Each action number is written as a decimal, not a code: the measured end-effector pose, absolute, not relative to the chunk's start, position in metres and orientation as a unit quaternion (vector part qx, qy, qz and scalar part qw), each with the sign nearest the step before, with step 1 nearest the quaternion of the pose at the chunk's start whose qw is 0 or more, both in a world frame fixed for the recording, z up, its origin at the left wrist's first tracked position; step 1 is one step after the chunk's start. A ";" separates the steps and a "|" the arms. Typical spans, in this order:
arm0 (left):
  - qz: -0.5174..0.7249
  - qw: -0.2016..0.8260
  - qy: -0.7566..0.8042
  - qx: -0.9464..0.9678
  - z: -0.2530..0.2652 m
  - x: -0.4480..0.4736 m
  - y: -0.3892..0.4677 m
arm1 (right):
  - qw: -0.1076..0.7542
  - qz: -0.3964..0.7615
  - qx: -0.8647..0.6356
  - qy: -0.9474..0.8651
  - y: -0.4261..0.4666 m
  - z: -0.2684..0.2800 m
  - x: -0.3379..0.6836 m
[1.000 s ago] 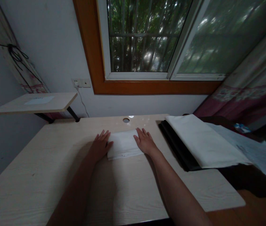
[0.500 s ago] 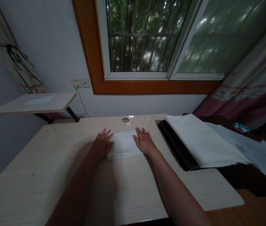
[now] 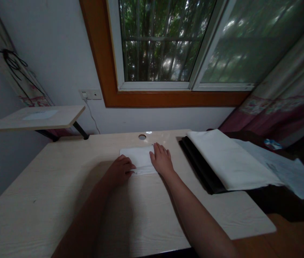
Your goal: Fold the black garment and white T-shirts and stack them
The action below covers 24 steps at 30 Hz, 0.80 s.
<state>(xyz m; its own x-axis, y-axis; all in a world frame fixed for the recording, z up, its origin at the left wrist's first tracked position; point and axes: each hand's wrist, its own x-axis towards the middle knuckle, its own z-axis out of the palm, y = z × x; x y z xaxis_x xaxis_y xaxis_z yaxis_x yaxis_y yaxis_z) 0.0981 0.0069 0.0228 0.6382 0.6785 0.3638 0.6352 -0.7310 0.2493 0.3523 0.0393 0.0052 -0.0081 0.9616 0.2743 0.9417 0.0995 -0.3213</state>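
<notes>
Pale wooden table (image 3: pixel 60 200), small folded white cloth (image 3: pixel 138 157), black tray (image 3: pixel 199 166), round cable hole (image 3: pixel 142 137)

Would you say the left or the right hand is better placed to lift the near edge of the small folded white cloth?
Probably the left hand: its curled fingers sit at the folded cloth's near-left edge, while the right hand lies flat on top.
</notes>
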 end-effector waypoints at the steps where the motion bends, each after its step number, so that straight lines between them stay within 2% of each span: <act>1: 0.216 0.052 0.369 0.903 0.024 0.098 0.006 | 0.236 0.017 -0.657 -0.716 0.038 0.009 0.353; 6: 0.208 0.075 0.387 0.895 0.027 0.099 0.002 | 0.322 0.033 -0.514 -0.794 0.030 0.025 0.356; 12: 0.214 0.073 0.380 0.897 0.020 0.098 0.004 | 0.277 0.116 -0.354 -0.886 0.025 0.023 0.349; 24: 0.215 0.054 0.403 0.888 0.018 0.098 0.011 | 0.262 0.127 -0.343 -0.893 0.021 0.024 0.342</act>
